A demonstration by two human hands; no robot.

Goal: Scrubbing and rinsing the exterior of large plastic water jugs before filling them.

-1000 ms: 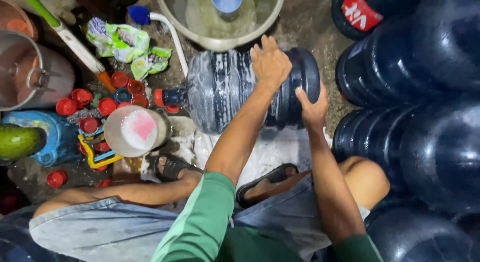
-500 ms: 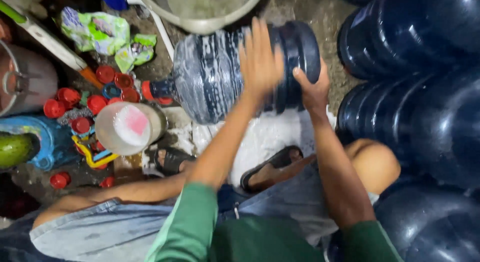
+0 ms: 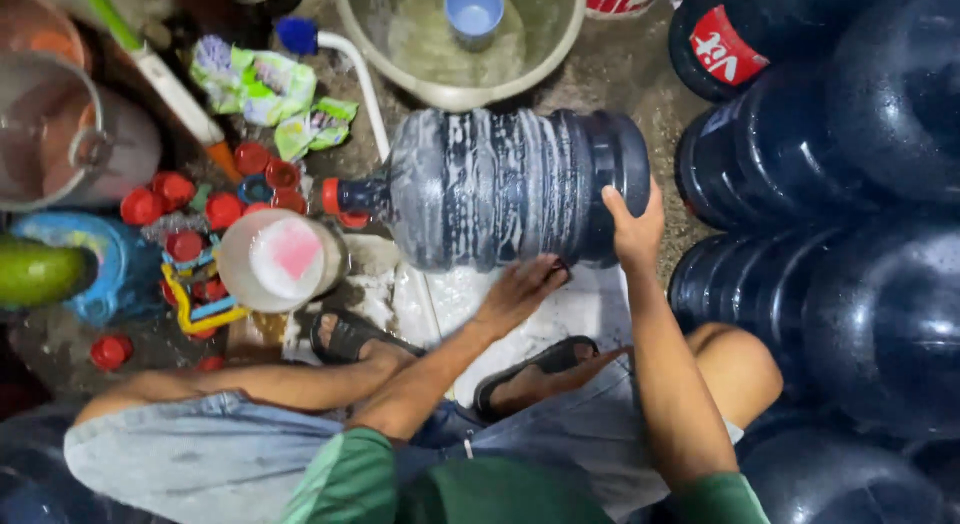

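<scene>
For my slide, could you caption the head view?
Both hands, left and right, on a soapy water jug lying sideways.

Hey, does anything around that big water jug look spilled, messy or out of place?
Yes. The big blue jug lies on its side, streaked with white suds, the right hand at its base. Red caps lie scattered on the wet floor near crumpled wrappers.
</scene>
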